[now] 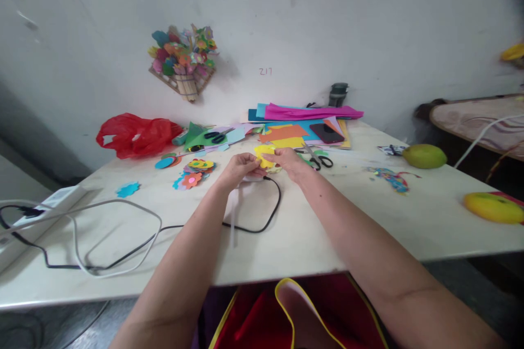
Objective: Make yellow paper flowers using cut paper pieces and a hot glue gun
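Over the middle of the table, my left hand (243, 168) pinches the left side of a yellow paper flower cutout (265, 156). The fingers of my right hand (290, 160) are closed on its right side. Under my left hand sits a white device with a black cord (279, 204), mostly hidden; a translucent stick (234, 223) points from it toward me, like a glue gun with its stick. Just right of my right hand lie black-handled scissors (321, 161). Left of my left hand is a pile of layered paper flowers (195, 174).
A blue paper flower (128, 190), paper discs (165, 162) and a red plastic bag (137, 135) lie left. Behind are second scissors (219, 135), coloured sheets (286, 133) and a phone (326, 133). A power strip (49, 204) with looping cables takes the left edge; mangoes (426, 156) lie right.
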`<state>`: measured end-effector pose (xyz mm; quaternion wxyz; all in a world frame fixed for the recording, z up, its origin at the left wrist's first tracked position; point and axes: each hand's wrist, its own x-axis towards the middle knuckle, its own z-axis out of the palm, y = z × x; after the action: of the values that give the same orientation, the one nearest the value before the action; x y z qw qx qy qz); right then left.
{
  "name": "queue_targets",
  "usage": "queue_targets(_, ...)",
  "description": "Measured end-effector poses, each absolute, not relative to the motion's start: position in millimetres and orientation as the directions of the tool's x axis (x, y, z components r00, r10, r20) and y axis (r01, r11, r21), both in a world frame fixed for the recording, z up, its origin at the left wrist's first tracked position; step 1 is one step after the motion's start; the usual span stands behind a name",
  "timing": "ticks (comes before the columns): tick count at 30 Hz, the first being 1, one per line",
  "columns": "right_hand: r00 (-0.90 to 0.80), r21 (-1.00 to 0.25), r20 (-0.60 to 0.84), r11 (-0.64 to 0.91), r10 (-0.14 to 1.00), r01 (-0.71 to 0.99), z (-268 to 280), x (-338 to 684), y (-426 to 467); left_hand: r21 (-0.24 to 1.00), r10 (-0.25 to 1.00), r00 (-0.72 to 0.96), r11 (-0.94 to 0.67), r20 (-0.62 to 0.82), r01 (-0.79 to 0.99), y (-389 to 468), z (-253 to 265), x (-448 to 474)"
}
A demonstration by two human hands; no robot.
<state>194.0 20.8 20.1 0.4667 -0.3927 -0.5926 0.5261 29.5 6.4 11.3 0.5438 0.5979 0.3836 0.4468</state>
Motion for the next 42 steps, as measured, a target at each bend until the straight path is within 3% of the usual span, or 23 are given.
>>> queue_targets(20,-0.220,-0.988,0.151,0.140,0.964,-0.068,12.7,191.7,27.6,0.997,0.952,0.296,-0.078,0.082,-0.025,6.2,11.3,30.3)
queue_targets(36,-0.344,-0.987,0.124,0.080,0.931,-0.140,18.5,200.1,25.8,0.987,0.955,0.250,-0.142,0.158,-0.080,13.4,7.6,24.4)
queue_targets(39,-0.238,-0.975,0.133,0.084,0.962,-0.206,15.1,201.6,32.6,0.987,0.960,0.234,-0.138,0.154,-0.084,14.0,6.9,24.3)
queue_targets(42,0.016,-0.942,0.162,0.160,0.987,-0.295,12.3,203.8,40.9,0.986,0.968,0.200,-0.134,0.151,-0.099,14.6,6.5,24.0)
